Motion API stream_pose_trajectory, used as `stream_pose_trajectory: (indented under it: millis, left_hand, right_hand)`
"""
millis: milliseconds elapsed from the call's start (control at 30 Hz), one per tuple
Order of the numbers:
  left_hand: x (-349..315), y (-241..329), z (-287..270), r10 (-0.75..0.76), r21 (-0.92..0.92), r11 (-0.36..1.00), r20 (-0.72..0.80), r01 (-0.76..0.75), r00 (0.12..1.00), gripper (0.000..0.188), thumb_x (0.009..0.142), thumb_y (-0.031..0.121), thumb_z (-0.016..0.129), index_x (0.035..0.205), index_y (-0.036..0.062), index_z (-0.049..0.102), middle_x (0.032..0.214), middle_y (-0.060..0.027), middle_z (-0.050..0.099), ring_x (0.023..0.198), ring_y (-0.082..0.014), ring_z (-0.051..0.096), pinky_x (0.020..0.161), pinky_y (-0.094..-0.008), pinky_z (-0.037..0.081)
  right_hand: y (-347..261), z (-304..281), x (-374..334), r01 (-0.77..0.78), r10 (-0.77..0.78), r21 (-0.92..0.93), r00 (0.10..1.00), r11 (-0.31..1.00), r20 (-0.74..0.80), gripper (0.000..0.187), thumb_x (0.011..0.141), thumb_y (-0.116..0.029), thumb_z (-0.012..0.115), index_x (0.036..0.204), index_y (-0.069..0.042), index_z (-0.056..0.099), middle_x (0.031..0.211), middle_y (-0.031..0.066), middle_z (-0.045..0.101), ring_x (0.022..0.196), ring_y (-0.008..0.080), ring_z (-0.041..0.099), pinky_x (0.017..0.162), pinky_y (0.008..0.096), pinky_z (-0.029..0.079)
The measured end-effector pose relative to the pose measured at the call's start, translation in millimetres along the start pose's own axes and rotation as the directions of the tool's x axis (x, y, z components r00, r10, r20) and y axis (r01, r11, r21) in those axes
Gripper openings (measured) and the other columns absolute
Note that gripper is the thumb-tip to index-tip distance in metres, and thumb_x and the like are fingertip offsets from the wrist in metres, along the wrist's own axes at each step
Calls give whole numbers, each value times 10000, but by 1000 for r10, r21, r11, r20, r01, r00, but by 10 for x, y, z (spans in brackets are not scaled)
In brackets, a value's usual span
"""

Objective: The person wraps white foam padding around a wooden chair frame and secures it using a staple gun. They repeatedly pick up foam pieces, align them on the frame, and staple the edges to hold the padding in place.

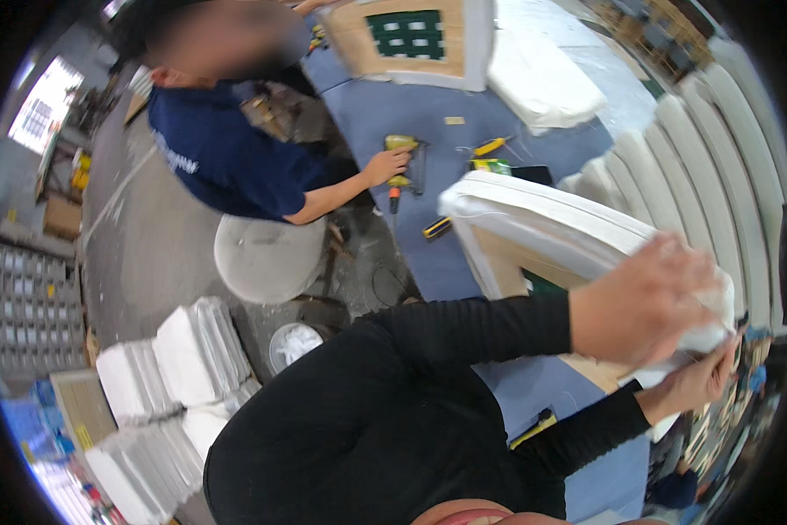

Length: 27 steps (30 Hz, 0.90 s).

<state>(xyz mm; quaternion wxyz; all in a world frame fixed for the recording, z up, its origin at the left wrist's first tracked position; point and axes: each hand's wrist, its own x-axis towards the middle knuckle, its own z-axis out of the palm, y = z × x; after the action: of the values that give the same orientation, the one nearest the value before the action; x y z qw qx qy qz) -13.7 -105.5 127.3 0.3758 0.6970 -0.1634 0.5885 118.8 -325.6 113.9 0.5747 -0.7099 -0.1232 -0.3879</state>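
A white-upholstered panel [551, 213] with a wooden back stands tilted on the blue-covered table in front of me. My left hand [647, 302] is over its right end, fingers smeared by motion, so their grip does not show. Just below, my right hand [695, 381] has its fingers closed at the panel's corner, pinching the edge of the white cover. A thin pale thread seems to run along the cover. Part of the panel is hidden behind my left hand and forearm.
Across the table [367, 114], a person in a dark blue shirt [227, 149] rests a hand on a yellow staple gun [399, 144] and holds up another panel [411, 39]. A yellow-black cutter [437, 227] lies nearby. White cushions [673, 166] line the right; a round stool [266, 258] stands left.
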Motion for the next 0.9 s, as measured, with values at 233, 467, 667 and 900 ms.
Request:
stream_pose_trajectory:
  millis: [233,467,667,900]
  left_hand:
    - [269,-433,211,-237,-218,918,369,332,898,427,884,12,691,1287,56,824,1257,-212,814,1165,-316,810,985,-417,644]
    - [488,-335,173,-246,-48,957,379,284,892,433,873,-86,666,1247,37,845,1251,-168,834,1010,-199,823,862,-295,626]
    - [388,-197,298,-95,-37,993,298,111,950,394,803,-85,739,1161,28,860,1147,-152,853,1064,-319,814,936,-403,604]
    - [246,-331,74,48,-110,994,311,-15,949,338,806,-27,760,1109,67,876,1116,-114,864,1122,-276,806,879,-372,566]
  right_hand:
    - [-371,298,-233,-58,44,173,996,983,83,232,1061,-50,727,1245,63,810,1255,152,822,1111,160,726,1026,320,554]
    - [-755,230,-75,-147,39,289,936,946,350,309,966,91,711,1253,43,817,1346,202,792,1345,288,705,1164,372,507]
    - [-660,162,-166,225,-252,154,950,962,187,243,1026,-85,717,1183,68,822,1224,240,822,1236,368,777,1103,418,567]
    - [-508,228,-273,406,-442,229,886,885,137,98,943,-71,721,938,-25,808,1042,217,839,1036,407,829,1012,583,620]
